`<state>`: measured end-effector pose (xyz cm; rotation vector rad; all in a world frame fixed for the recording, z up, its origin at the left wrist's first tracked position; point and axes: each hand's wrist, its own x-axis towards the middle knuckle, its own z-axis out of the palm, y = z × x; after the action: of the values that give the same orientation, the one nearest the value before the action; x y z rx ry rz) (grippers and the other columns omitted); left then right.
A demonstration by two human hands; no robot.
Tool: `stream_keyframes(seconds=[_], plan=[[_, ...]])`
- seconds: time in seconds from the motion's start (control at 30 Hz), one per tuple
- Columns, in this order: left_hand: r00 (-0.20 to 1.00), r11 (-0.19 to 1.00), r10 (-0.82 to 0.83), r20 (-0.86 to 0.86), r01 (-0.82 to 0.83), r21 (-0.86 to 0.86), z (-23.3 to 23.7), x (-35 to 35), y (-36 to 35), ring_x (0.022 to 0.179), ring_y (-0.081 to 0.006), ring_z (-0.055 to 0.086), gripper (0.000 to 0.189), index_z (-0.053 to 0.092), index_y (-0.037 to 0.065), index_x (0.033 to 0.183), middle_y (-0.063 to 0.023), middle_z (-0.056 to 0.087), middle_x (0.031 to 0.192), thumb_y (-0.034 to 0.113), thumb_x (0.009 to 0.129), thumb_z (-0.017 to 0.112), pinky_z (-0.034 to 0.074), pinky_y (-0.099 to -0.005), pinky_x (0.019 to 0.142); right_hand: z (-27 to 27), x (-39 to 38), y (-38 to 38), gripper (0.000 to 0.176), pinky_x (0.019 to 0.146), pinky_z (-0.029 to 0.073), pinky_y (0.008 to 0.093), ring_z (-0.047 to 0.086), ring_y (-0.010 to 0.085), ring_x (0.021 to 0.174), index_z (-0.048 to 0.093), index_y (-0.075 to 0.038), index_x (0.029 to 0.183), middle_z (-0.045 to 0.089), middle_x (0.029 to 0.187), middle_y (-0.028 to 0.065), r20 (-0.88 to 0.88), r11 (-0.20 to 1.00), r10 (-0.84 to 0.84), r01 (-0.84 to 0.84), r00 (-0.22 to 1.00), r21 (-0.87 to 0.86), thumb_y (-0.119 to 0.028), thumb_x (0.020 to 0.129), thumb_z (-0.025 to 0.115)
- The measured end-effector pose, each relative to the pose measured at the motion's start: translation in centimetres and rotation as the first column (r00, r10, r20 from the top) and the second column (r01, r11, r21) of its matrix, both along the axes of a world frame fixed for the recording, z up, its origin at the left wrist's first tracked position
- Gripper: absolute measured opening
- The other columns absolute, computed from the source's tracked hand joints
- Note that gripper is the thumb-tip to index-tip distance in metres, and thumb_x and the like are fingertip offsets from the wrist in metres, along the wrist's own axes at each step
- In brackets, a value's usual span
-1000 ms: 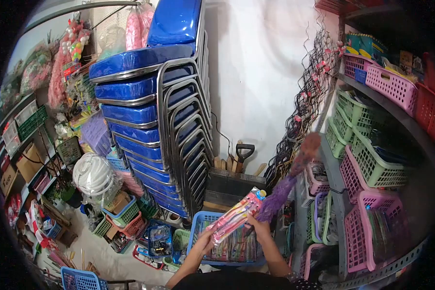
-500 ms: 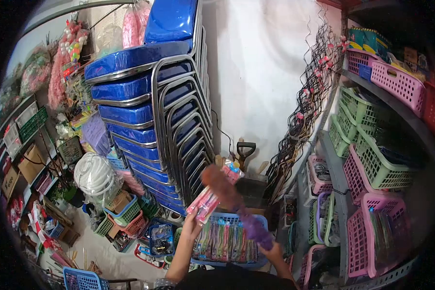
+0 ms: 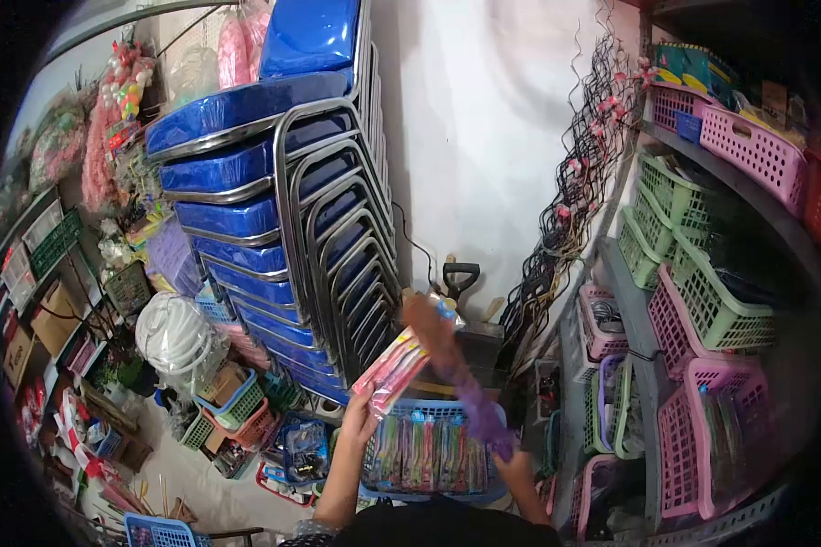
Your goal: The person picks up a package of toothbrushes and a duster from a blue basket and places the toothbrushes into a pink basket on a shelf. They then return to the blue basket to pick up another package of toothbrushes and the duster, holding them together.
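Observation:
My left hand (image 3: 358, 417) is closed on the lower end of a flat pink packet (image 3: 390, 369) in clear plastic, which tilts up to the right. In my right hand (image 3: 515, 469) is the handle of a feather duster (image 3: 461, 378), purple near the hand and brown at the far tip. The brown tip is beside the packet's upper end, partly covering it. Below both lies a blue basket (image 3: 494, 421) filled with several upright packets (image 3: 429, 454) in green, pink and purple.
Stacked blue chairs (image 3: 237, 219) rise at the left of the white wall. Shelves with pink baskets (image 3: 753, 155) and green baskets (image 3: 734, 314) stand at the right. A black-handled tool (image 3: 461, 273) leans at the wall. More baskets (image 3: 246, 401) and a wrapped white coil (image 3: 175, 337) are on the left.
The duster has shifted slightly right and its brown tip now shows more of the pink packet. My left hand holds the packet slightly higher. The whole view has shifted a little.

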<state>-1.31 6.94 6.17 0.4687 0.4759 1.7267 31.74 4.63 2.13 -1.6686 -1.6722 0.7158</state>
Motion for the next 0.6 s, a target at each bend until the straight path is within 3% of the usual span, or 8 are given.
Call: stream_keyframes(seconds=[0.07,0.2,0.27,0.37,0.4,0.47,0.5,0.6], plan=[[0.998,0.999,-0.027,0.050,0.026,0.029,-0.8,-0.6,-0.1,0.111,-0.0252,0.050,0.045,0.038,-0.001,0.126,-0.0147,0.048,0.123,0.018,0.087,0.052,0.040,-0.0371,0.096,-1.0,1.0,-0.5,0.033,0.062,0.046,0.0432,0.057,0.0410,0.071,0.062,-0.001,0.089,0.059,0.072,0.0231,0.188,0.946,0.318,-0.325,0.929,0.007,-0.029,0.072,0.064],[0.998,0.987,-0.050,-0.032,0.054,0.152,2.3,0.7,0.1,0.116,-0.0268,0.045,0.046,0.033,-0.002,0.129,-0.0160,0.045,0.126,0.014,0.089,0.048,0.035,-0.0390,0.101,-0.9,2.1,0.0,0.035,0.063,0.046,0.0428,0.058,0.0405,0.073,0.062,-0.001,0.089,0.059,0.074,0.0230,0.330,0.969,0.232,-0.245,0.915,-0.001,-0.030,0.070,0.066],[0.998,0.995,-0.059,0.020,0.057,0.082,2.0,0.7,-0.2,0.117,-0.0266,0.045,0.045,0.033,-0.004,0.129,-0.0169,0.044,0.128,0.012,0.089,0.047,0.035,-0.0399,0.101,0.3,1.4,0.1,0.033,0.061,0.045,0.0445,0.057,0.0404,0.069,0.063,-0.002,0.083,0.058,0.069,0.0218,0.004,0.993,0.044,-0.044,0.999,0.105,-0.031,0.068,0.067],[0.997,0.997,-0.059,-0.047,0.061,0.036,0.1,0.4,0.2,0.112,-0.0265,0.048,0.041,0.038,-0.001,0.125,-0.0149,0.047,0.124,0.015,0.089,0.049,0.040,-0.0388,0.094,0.0,0.3,0.1,0.032,0.060,0.045,0.0442,0.058,0.0397,0.067,0.063,-0.002,0.081,0.058,0.068,0.0212,0.051,0.997,-0.050,0.047,0.997,0.060,-0.031,0.067,0.067],[0.997,0.997,-0.062,-0.046,0.063,0.037,-1.2,-0.2,0.6,0.112,-0.0265,0.048,0.041,0.038,-0.001,0.125,-0.0149,0.047,0.124,0.015,0.089,0.049,0.040,-0.0388,0.094,-0.6,0.5,0.1,0.032,0.060,0.045,0.0442,0.058,0.0397,0.067,0.063,-0.002,0.081,0.058,0.068,0.0212,0.052,0.997,-0.052,0.049,0.997,0.062,-0.031,0.067,0.067],[0.989,0.980,-0.146,-0.001,0.145,0.139,-2.7,-1.1,0.7,0.105,-0.0247,0.053,0.034,0.044,0.000,0.117,-0.0127,0.053,0.114,0.014,0.087,0.051,0.044,-0.0372,0.089,-1.4,1.3,-0.3,0.034,0.059,0.046,0.0414,0.060,0.0377,0.067,0.063,-0.001,0.083,0.060,0.070,0.0214,0.361,0.948,0.282,-0.316,0.889,0.037,-0.031,0.068,0.067],[0.982,0.988,-0.134,0.134,0.123,0.089,-2.6,-0.9,-0.2,0.099,-0.0235,0.055,0.027,0.047,0.001,0.110,-0.0114,0.055,0.106,0.013,0.086,0.052,0.046,-0.0360,0.086,-1.3,1.5,-0.4,0.034,0.059,0.046,0.0414,0.060,0.0377,0.067,0.063,-0.001,0.083,0.060,0.070,0.0214,0.362,0.949,0.280,-0.313,0.889,0.036,-0.031,0.068,0.067],[0.997,0.997,-0.060,-0.041,0.061,0.047,0.0,0.2,-0.3,0.099,-0.0231,0.055,0.028,0.047,0.001,0.112,-0.0115,0.055,0.108,0.013,0.087,0.052,0.046,-0.0360,0.086,-0.2,1.5,-0.4,0.032,0.059,0.046,0.0404,0.060,0.0365,0.067,0.063,-0.001,0.081,0.060,0.071,0.0209,0.395,0.972,0.157,-0.212,0.905,0.098,-0.030,0.068,0.067]])
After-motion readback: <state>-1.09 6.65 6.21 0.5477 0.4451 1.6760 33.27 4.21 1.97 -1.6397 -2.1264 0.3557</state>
